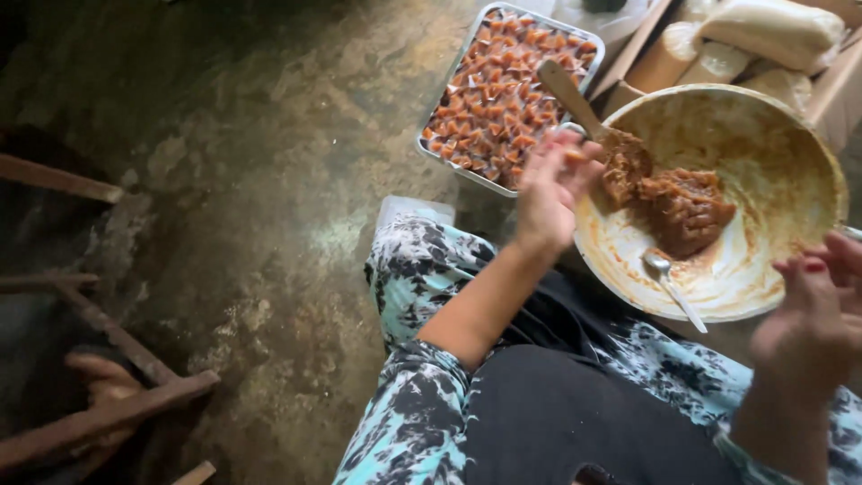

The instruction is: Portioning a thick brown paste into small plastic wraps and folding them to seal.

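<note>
My left hand (549,190) is raised at the near-left rim of a large pale bowl (790,108); its fingertips pinch a small orange-brown piece. My right hand (813,323) hovers at the bowl's right side, blurred, fingers loosely curled with red nails. Whether it holds anything I cannot tell. Inside the bowl lies a lump of brown sticky paste (678,205), with a wooden paddle (575,97) stuck in it and a metal spoon (672,286) resting on the smeared bottom.
A metal tray (467,49) full of small orange-brown wrapped pieces sits on the stained concrete floor beyond the bowl. Cardboard boxes with white plastic bags (772,31) stand at top right. Wooden sticks (108,404) lie at left. My patterned trouser legs (422,269) fill the foreground.
</note>
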